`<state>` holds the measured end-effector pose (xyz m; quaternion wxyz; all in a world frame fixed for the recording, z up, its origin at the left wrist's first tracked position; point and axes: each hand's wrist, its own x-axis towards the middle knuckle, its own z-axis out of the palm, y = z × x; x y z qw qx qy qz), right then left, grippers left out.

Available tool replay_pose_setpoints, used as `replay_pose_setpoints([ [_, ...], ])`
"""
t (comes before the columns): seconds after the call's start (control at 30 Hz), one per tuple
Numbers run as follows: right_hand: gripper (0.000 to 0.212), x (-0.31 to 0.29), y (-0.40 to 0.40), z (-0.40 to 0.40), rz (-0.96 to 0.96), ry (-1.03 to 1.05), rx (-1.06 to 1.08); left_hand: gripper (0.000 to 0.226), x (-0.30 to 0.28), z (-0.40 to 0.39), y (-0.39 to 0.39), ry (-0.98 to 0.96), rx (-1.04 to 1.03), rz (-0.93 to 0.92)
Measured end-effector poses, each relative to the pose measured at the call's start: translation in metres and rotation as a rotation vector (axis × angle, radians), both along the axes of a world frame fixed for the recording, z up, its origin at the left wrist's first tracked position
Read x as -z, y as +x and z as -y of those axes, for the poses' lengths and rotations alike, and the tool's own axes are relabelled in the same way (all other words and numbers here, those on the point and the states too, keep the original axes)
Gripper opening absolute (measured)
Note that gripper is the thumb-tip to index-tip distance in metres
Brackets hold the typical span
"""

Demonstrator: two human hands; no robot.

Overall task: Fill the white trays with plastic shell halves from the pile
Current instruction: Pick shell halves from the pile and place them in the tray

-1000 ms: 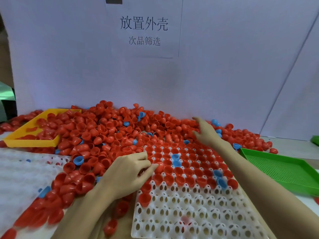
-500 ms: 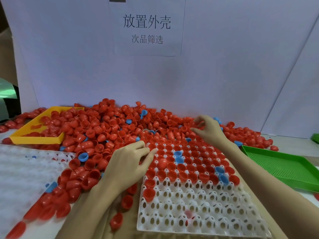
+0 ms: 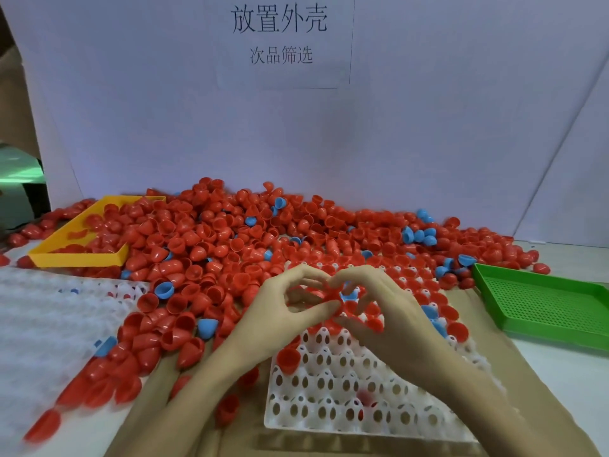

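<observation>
White backdrop (image 3: 428, 127) stands behind the counter (image 3: 560, 374); a paper sign (image 3: 280, 37) with printed characters is fixed near its top.

Pile of shell halves (image 3: 230, 239), mostly red with a few blue, spreads across the counter from the yellow tray (image 3: 75, 258) at far left to the green perforated tray (image 3: 540, 305) at right. Halves lie every way: some open end up, some on their sides, some dome up.

White tray (image 3: 329, 390) sits centre-front, its far edge running into the pile. Far rows hold shell halves, open ends up; near rows show bare cells, apart from one red half (image 3: 288, 357) seated at the left edge. A second white tray (image 3: 39, 324) lies at left, partly under spilled halves.

Both forearms come in from the bottom edge and meet over the middle of the white tray. Left hand (image 3: 280, 311): palm turned inward, thumb and forefinger curved into a ring, tips closed on a small red piece (image 3: 331, 288) between the two hands. Right hand (image 3: 389, 311): back of hand up, fingers curled down, forefinger tip meeting the same red piece; cannot tell whether the lower fingers hold another half. The frame is motion-blurred here, so the piece's axis is unreadable. A blue half (image 3: 349, 295) sits just below the fingertips.
</observation>
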<state>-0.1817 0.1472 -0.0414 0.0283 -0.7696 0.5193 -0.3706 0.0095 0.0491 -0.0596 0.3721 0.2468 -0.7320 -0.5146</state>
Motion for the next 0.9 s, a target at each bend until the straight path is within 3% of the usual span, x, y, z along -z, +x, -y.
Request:
replay_pose_setpoints([
  [0.23, 0.044, 0.008, -0.005, -0.001, -0.027, -0.067, 0.042, 0.043, -0.003, -0.002, 0.003, -0.070, -0.037, 0.029],
  [0.43, 0.027, 0.007, -0.006, -0.003, -0.158, -0.173, 0.063, 0.026, -0.002, -0.007, 0.002, -0.260, -0.081, 0.144],
  [0.6, 0.008, 0.009, -0.006, -0.005, -0.078, -0.025, 0.063, 0.027, -0.003, -0.005, 0.004, -0.224, -0.142, 0.126],
  [0.77, 0.017, 0.015, 0.004, -0.007, -0.082, 0.090, 0.005, 0.035, -0.006, 0.003, 0.012, -0.178, -0.141, 0.209],
  [0.9, 0.019, 0.019, 0.008, -0.007, -0.057, 0.211, -0.070, 0.037, -0.010, 0.003, 0.015, -0.271, -0.086, 0.262],
])
